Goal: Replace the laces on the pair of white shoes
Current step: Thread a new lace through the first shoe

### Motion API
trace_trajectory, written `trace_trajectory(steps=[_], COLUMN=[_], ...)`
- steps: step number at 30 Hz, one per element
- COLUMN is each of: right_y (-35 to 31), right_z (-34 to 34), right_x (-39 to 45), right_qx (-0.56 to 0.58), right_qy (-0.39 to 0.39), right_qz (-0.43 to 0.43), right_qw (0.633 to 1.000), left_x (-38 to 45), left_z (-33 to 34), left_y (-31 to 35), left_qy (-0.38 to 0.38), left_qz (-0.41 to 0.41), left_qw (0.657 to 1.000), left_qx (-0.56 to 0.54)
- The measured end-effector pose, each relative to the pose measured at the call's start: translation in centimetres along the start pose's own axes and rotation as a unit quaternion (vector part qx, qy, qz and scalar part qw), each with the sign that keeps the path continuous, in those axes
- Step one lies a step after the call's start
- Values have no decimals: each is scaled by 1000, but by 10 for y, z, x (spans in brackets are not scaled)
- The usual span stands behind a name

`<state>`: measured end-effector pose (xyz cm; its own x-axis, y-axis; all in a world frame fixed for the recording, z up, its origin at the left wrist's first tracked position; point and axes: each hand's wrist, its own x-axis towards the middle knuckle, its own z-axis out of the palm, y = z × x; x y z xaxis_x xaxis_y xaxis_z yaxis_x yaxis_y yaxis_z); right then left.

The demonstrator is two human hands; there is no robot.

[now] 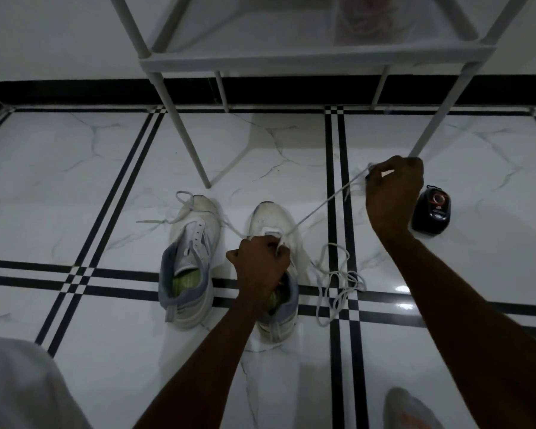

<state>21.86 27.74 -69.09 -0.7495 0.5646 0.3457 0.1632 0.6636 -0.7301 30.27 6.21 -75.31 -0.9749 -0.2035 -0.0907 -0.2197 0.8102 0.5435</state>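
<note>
Lace (319,209): soft, light, limp cord, likely slippery; best pinched near its tip; runs taut from the right shoe's eyelets up and rightward.
Right shoe (271,221): on the tiled floor, just right of the other white shoe (195,243).
Left hand (259,261): fingers curled over the right shoe's tongue area, pinning the lace at the eyelets.
Right hand (393,187): raised well right of the shoe, fingers clamped on the lace end.
Loose lace (338,283): coiled just right of the shoe.

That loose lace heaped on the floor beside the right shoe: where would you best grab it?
I would pinch the loose lace at its top loop, coming from above. There the loop lies open on the floor, clear of the tangled coils lower down and apart from the right shoe, so one strand should lift free.
</note>
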Motion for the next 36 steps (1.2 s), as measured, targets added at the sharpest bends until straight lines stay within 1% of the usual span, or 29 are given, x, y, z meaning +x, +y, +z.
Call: trace_trajectory(steps=[1,2,3,4,6,7,8,9,11,12,14,16,18,19,22,23,24,26,28,31,36], right_y=[2,5,8,11,10,9,8,9,11,17,26,30,31,32,29,26,22,18,21,34,36], right_z=[1,6,13,22,39,47,52,57,59,59,55,50,47,47,52,53,54,55,54,50,47], right_x=[2,-2,-11,-26,-58,-72,-83,-89,-85,-79,-63,-54,-58,-62,-80,-86,-89,-91,-84,-70,-79], right_qx=[-18,-48,-81,-100,-91,-77,-62,-64,-73,-69,-40,-27,-19,-19,-28,-19,-23,-77,-117,-102,-68], right_qy=[-33,-87,-163,-250,-402,-443,-459,-459,-424,-394,-321,-267,-262,-279,-384,-396,-397,-390,-355,-301,-281], right_qz=[-11,-28,-45,-67,-141,-169,-181,-188,-195,-174,-88,-55,-59,-80,-158,-176,-186,-207,-213,-163,-103], right_qw=[999,995,982,961,900,877,867,866,882,900,942,962,963,957,909,901,898,894,903,934,952], left_x=[-1,-1,-1,-1,-1,0,-1,-1,-1,-2,-2,-1,-2,-2,-1,-1,-1,0,1,0,-2], left_z=[0,0,0,0,-1,-2,-3,-4,-4,-3,-2,-2,-2,-2,0,0,1,3,4,3,2], left_y=[1,1,2,2,2,3,4,3,0,-1,-2,-2,-1,-1,-2,-1,-2,-3,-5,-4,-2], left_qy=[1,3,5,8,11,11,10,10,15,15,14,14,17,18,19,18,17,16,14,15,21], left_qz=[0,0,0,1,4,7,8,8,8,6,1,-2,2,2,5,5,4,0,1,8,11], left_qw=[1000,1000,1000,1000,1000,1000,1000,1000,1000,1000,1000,1000,1000,1000,999,999,1000,1000,1000,999,1000], left_qx=[-3,-6,-7,-7,-15,-20,-21,-19,-9,-8,-14,-14,-18,-18,-25,-27,-25,-20,-18,-28,-17])
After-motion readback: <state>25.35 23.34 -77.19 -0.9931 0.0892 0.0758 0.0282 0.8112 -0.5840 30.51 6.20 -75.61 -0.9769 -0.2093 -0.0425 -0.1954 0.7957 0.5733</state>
